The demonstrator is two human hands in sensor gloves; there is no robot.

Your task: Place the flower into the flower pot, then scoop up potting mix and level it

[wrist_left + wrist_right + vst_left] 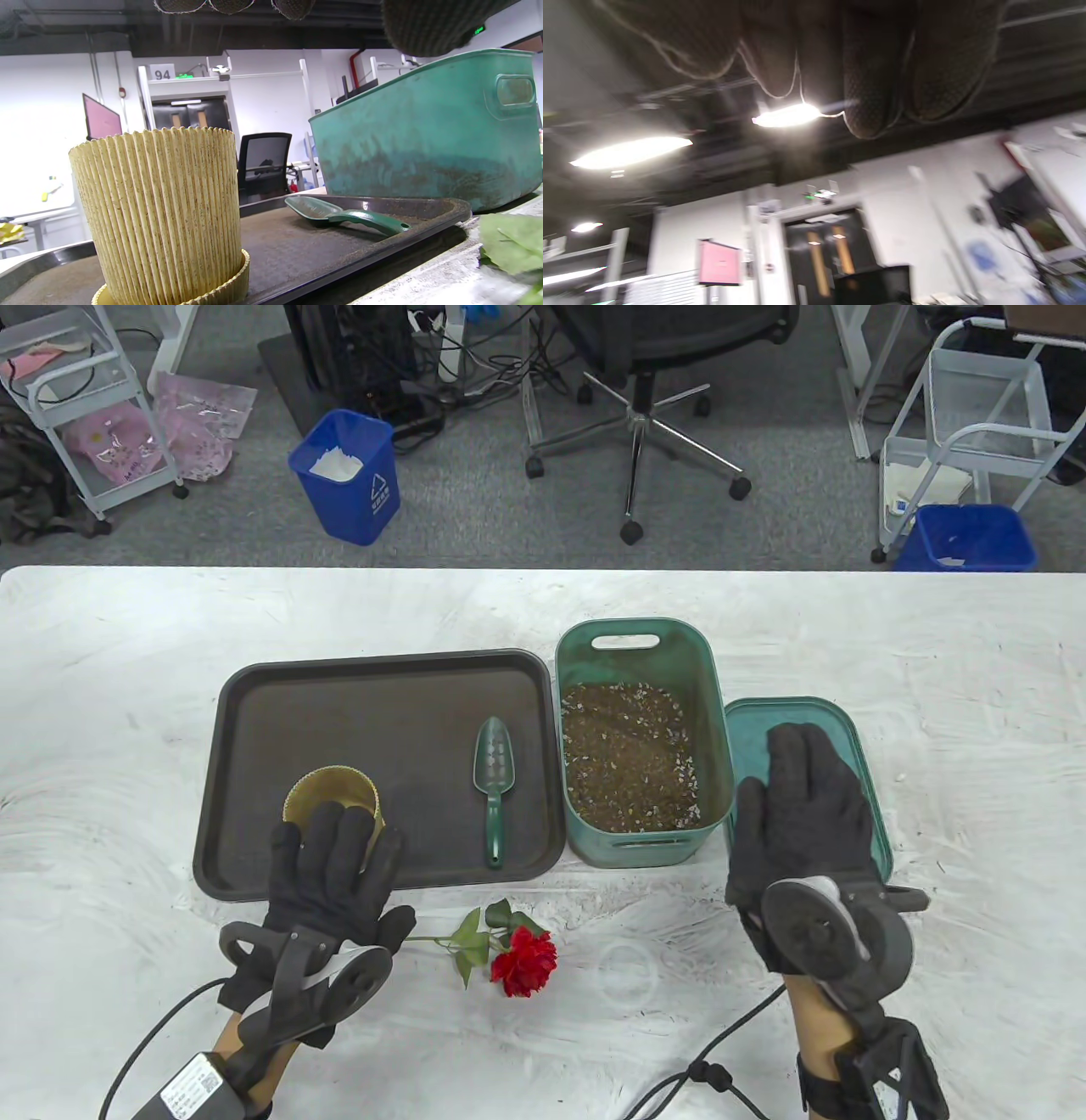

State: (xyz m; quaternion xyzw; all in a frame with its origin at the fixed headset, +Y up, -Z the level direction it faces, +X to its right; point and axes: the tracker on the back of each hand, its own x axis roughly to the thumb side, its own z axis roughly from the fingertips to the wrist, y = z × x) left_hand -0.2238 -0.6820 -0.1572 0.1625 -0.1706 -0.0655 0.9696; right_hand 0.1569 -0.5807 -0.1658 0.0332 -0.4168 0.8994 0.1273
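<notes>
1. Nearest the lower edge of the table view, the left hand (335, 874) is seen with straight, spread fingers, nothing gripped, reaching over the near rim of the tray toward the pot.
2. Level with it, the right hand (802, 831) is laid flat, fingers extended, over the green lid (836, 729); actual contact cannot be told.
3. Between the hands, a red rose (522, 960) is seen lying on the white table (119, 712), stem pointing to the left hand.
4. Further back, a ribbed yellow flower pot (159, 212) is stood upright on the dark tray (382, 695), with a green scoop (496, 780) lying apart to its right.
5. Just beside the tray, a green bin (645, 645) of potting mix (628, 763) is placed.
</notes>
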